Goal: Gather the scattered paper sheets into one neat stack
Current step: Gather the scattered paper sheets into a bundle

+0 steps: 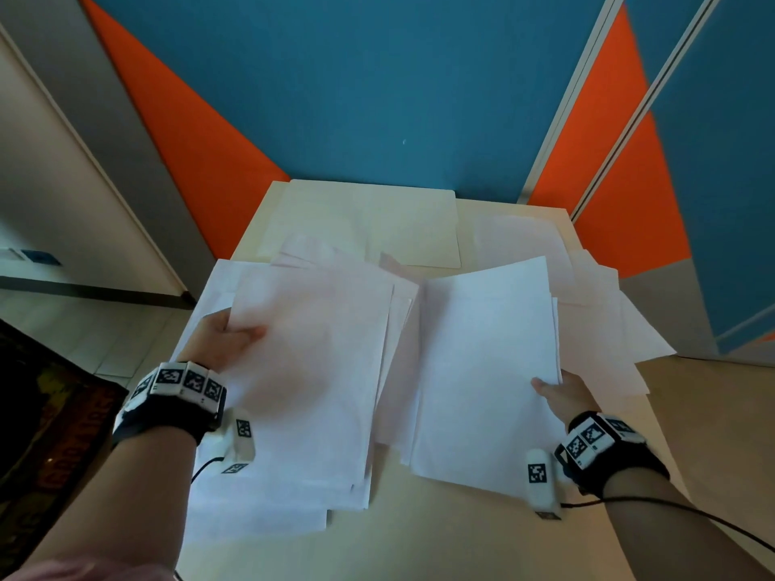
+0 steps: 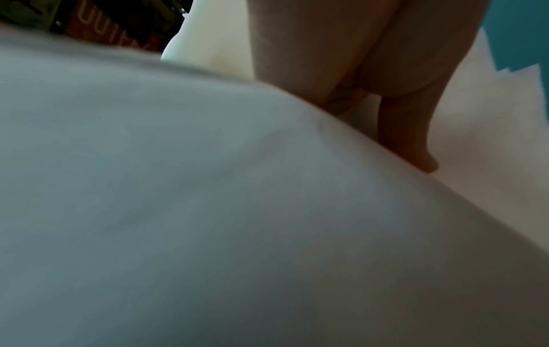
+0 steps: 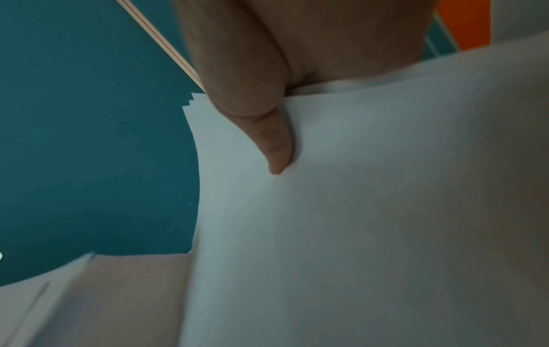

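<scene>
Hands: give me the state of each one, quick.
Left hand: grips the left bundle of sheets, thumb on top.
Right hand: pinches the right bundle of sheets at its near corner.

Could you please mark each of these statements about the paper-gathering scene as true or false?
1. Each hand holds its own bundle of paper sheets. True: the left hand grips the left bundle, and the right hand grips the right bundle.
2. All the sheets are already in one neat stack. False: there are two separate bundles, and loose sheets still lie scattered on the table.
3. The right thumb presses on top of its bundle. True, as the right wrist view shows the thumb lying on the paper.
4. The wall behind the table is plain white. False: the wall panels are blue and orange.
5. The left hand is empty. False: it holds paper.
</scene>
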The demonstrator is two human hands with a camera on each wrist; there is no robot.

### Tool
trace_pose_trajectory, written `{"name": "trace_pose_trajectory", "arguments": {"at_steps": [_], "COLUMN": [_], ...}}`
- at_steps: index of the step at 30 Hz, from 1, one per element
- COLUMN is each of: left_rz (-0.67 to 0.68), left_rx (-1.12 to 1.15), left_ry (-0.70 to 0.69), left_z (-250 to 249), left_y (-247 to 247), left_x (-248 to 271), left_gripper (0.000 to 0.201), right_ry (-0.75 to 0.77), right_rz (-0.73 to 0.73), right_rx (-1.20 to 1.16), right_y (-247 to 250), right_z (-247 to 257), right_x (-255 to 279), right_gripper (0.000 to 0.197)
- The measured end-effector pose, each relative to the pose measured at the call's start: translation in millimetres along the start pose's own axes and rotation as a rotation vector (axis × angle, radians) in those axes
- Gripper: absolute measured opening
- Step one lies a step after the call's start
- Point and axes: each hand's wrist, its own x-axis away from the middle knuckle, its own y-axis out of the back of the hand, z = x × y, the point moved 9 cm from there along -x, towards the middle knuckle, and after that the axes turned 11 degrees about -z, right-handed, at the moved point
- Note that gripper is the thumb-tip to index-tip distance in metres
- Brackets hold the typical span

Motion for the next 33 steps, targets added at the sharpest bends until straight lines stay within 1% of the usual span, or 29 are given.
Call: {"name": "trace_pose_trajectory", "arguments": {"at_steps": [1, 2, 3, 4, 5, 8, 11, 14, 17, 21, 23, 25, 26, 29, 31, 33], "left_rz": [-0.007, -0.01, -0.013, -0.023, -0.034, -0.039, 0.01, 0.087, 0.175, 0.277, 0.305, 0.305, 0.302, 0.321, 0.336, 0.312], "left_rx": [0.0, 0.003, 0.019, 0.038, 0.072, 0.258, 0.451, 0.505, 0.494, 0.466, 0.477, 0.497, 0.508, 0.511, 0.496, 0.484], "left_ry": [-0.012, -0.027, -0.048, -0.072, -0.083, -0.051, -0.003, 0.038, 0.077, 0.096, 0.088, 0.075, 0.075, 0.082, 0.076, 0.09], "left_z": [-2, -5, -10, -15, -19, -23, -24, -26, -28, -38, -47, -58, -61, -66, -65, -60], "left_y": [3, 6, 9, 11, 14, 23, 22, 5, -26, -58, -68, -75, -78, -93, -105, -114], "left_x": [-1, -2, -2, -2, -1, -5, -12, -13, -6, 5, 9, 13, 15, 26, 32, 34], "left_gripper": [0.018, 0.007, 0.006, 0.014, 0.017, 0.013, 0.01, 0.011, 0.011, 0.01, 0.01, 0.01, 0.014, 0.035, 0.047, 0.055], "right_ry": [0.011, 0.018, 0.021, 0.02, 0.021, 0.027, 0.036, 0.034, 0.03, 0.077, 0.072, 0.045, 0.043, 0.029, -0.022, -0.093], "right_rz": [-0.001, -0.003, -0.002, 0.004, 0.011, 0.028, 0.032, 0.06, 0.105, 0.154, 0.199, 0.269, 0.295, 0.334, 0.337, 0.347], "right_rx": [0.006, 0.009, 0.01, 0.009, 0.006, -0.013, -0.046, -0.122, -0.229, -0.309, -0.367, -0.438, -0.455, -0.468, -0.502, -0.561], "right_y": [0, 0, 0, -1, -3, -8, -12, -18, -23, -23, -24, -27, -29, -37, -40, -42], "right_z": [2, 4, 6, 7, 8, 13, 21, 32, 46, 69, 78, 84, 86, 89, 87, 87], "right_x": [1, 2, 3, 4, 5, 8, 13, 19, 27, 40, 49, 59, 64, 73, 76, 80], "right_gripper": [0.03, 0.03, 0.031, 0.031, 0.032, 0.032, 0.032, 0.031, 0.032, 0.03, 0.024, 0.02, 0.021, 0.034, 0.036, 0.041]}}
